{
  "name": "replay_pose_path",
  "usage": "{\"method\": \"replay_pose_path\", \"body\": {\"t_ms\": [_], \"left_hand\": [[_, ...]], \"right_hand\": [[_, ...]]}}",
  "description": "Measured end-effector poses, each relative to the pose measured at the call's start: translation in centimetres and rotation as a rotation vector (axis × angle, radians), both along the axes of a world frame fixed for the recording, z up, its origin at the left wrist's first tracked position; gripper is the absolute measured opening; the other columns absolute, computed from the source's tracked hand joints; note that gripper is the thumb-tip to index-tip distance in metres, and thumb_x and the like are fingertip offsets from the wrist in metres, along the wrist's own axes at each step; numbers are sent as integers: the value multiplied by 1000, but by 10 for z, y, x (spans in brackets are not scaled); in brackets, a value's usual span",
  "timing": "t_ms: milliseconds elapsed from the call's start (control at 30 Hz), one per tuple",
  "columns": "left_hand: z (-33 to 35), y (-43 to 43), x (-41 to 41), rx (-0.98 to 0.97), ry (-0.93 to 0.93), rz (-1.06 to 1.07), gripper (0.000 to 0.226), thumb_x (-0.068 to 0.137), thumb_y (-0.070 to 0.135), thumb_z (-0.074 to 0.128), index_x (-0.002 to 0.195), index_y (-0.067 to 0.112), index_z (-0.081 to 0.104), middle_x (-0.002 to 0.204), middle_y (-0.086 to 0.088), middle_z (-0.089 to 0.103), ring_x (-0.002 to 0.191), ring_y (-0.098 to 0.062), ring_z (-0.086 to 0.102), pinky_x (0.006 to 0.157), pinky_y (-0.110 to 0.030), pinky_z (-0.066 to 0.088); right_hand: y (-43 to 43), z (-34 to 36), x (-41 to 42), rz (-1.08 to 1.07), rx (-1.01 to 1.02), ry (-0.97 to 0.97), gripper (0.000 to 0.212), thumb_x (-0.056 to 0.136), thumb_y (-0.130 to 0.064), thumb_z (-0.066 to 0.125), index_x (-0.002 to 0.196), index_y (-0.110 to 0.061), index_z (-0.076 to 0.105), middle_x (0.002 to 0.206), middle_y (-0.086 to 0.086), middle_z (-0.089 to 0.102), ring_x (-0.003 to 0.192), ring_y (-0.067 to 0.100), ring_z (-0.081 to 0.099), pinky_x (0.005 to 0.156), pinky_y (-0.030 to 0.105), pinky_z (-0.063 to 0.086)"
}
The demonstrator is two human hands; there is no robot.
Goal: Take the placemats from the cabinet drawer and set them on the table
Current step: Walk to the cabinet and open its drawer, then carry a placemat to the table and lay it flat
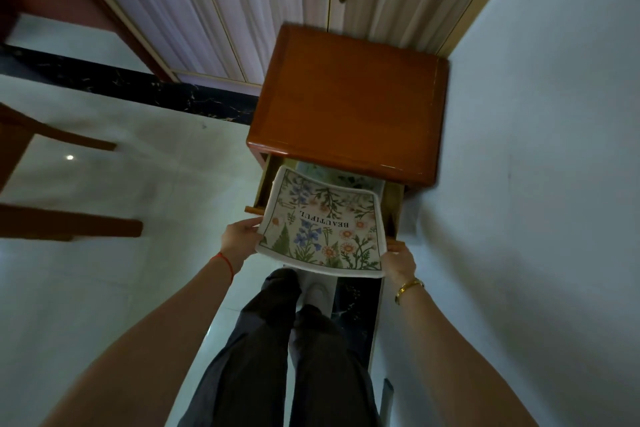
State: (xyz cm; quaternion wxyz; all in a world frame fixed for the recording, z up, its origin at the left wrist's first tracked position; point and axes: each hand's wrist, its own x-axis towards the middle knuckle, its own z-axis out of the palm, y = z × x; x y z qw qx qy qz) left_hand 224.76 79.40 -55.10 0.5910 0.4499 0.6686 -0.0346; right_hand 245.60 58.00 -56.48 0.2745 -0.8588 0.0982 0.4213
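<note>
Pale tile floor (138, 149) below: fingers of left hand (239, 236) and right hand (398, 258) grip opposite edges of the floral placemat (322, 229), held just above the open drawer (266, 184) of the wooden cabinet (346, 104); limp mat could sag and snag drawer front.

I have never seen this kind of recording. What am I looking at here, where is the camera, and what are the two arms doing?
No machine is here: the arms belong to a person. The one camera sits on that person's head and looks forward and down, so you see their own arms, legs and the floor. In front stands a small wooden cabinet with its drawer pulled open. The left hand and the right hand each hold one side of a flowered placemat, printed BEAUTIFUL, above the open drawer. Inside the drawer more flowered material shows, perhaps another placemat.
</note>
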Motion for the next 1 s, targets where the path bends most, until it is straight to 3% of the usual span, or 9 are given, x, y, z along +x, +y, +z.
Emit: {"method": "replay_pose_path", "body": {"t_ms": [133,267,400,500,667,833,933,1000], "left_hand": [[42,-21,-33,47,-30,36,44,81,-13,61,122,1,67,100,-12,73,97,-34,71,91,-51,56],[95,-40,-59,133,-81,116,43,86,-12,57,126,4,64,107,-9,69,94,-26,65,95,-40,54],[138,-49,-89,271,-124,209,42,86,-10,58,122,9,69,105,-8,71,94,-25,66,99,-43,53],[167,-49,-113,353,-154,290,41,87,-9,58,122,9,69,107,-9,72,101,-29,68,101,-43,52],[212,-48,-154,449,-213,481,39,90,-8,56,125,5,66,109,-10,70,96,-25,68,100,-43,52],[243,-45,-198,514,-255,633,37,93,-4,56,128,6,64,113,-11,69,100,-29,68,98,-45,53],[253,-40,-224,556,-258,718,38,93,-3,57,129,5,63,117,-15,69,103,-31,67,98,-48,53],[256,-35,-240,589,-256,758,37,92,-1,58,128,8,65,116,-12,70,99,-29,65,97,-52,53]], "right_hand": [[-10,47,-21,19,44,-6,16,88,-2,51,95,-9,64,109,10,62,108,29,58,81,25,43],[-14,87,-40,105,101,-34,27,84,-2,53,105,-10,68,109,5,66,93,21,57,61,21,40],[-4,123,-56,143,174,-33,27,79,2,54,102,-7,65,99,5,65,90,23,60,53,19,37],[15,148,-67,188,257,-47,26,81,3,51,103,-6,60,96,5,62,89,24,60,59,28,46],[62,187,-86,296,369,-41,24,85,-2,52,106,-13,56,96,2,62,86,22,63,79,49,57],[114,227,-114,450,523,-49,22,85,-1,55,103,-14,53,96,2,66,90,23,67,75,44,59],[141,248,-134,517,612,-35,25,86,5,52,105,-10,52,92,0,66,83,15,68,58,28,56],[158,257,-147,565,657,-19,24,86,6,52,107,-7,52,92,-1,67,83,13,68,57,25,55]]}}
